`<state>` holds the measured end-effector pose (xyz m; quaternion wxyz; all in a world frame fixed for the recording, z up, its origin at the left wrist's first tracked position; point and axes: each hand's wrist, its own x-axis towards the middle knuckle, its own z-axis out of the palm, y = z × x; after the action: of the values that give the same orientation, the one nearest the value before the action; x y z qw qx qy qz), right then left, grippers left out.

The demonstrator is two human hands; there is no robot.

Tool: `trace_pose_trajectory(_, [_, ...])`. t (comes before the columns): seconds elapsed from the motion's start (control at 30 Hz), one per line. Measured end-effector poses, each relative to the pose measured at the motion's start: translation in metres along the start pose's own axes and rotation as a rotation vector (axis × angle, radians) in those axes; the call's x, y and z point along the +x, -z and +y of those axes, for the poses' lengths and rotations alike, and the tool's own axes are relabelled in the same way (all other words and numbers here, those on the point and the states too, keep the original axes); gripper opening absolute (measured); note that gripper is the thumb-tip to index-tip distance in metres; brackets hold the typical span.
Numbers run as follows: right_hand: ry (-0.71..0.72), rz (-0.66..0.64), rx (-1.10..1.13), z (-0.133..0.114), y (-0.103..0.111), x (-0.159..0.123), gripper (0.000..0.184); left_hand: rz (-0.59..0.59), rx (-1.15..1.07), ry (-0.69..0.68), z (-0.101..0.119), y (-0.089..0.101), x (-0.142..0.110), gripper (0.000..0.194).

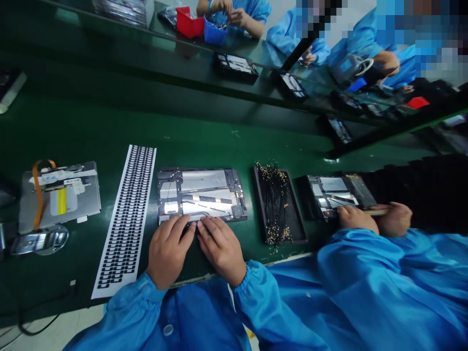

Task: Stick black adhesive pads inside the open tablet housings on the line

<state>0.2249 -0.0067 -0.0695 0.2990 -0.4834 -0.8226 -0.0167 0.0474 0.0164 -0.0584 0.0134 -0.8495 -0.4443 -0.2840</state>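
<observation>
An opened tablet [204, 183] lies in front of me with silver panels, dark strips and a thin black cable showing inside its black frame. My left hand [168, 251] bends over its near edge, with thumb and fingers closed on the rim left of the middle. Close beside it, my right hand [224, 247] has its fingers drawn together on the same rim. What the fingertips pinch there, apart from the rim, is hidden. A white sheet of black stickers [126, 219] lies left of the tablet. On the right stands a black tray [298, 226] of thin black cables with gold ends [277, 202].
At far left is a silver panel [91, 195] with an orange ribbon cable. A co-worker's hands [395, 219] work on another opened tablet [332, 192] at right. Behind runs a raised shelf with several devices, a red bin [189, 24] and a blue bin [215, 33]; people sit beyond.
</observation>
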Motion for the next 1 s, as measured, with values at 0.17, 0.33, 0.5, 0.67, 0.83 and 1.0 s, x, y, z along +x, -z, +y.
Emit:
trace_pose_trajectory(0.17, [-0.049, -0.062, -0.001, 0.001, 0.001, -0.001, 0.047, -0.041, 0.200, -0.041, 0.014, 0.005, -0.004, 0.030])
trace_pose_trajectory(0.33, [-0.139, 0.003, 0.182, -0.012, 0.007, -0.011, 0.045, -0.053, 0.070, 0.070, 0.035, 0.033, -0.033, 0.037])
trace_pose_trajectory(0.5, [-0.161, -0.004, 0.354, -0.071, -0.007, -0.016, 0.023, 0.180, -0.124, 0.168, 0.032, 0.077, -0.108, 0.017])
trace_pose_trajectory(0.67, [-0.032, -0.272, 0.403, -0.136, -0.033, 0.015, 0.007, 0.115, 0.042, 0.453, -0.029, 0.102, -0.146, 0.034])
trace_pose_trajectory(0.83, [-0.014, -0.368, 0.301, -0.166, -0.056, 0.036, 0.003, -0.028, 0.101, 0.424, -0.061, 0.099, -0.155, 0.041])
trace_pose_trajectory(1.0, [-0.055, -0.368, 0.117, -0.188, -0.064, 0.036, 0.005, -0.063, 0.112, 0.359, -0.064, 0.096, -0.164, 0.041])
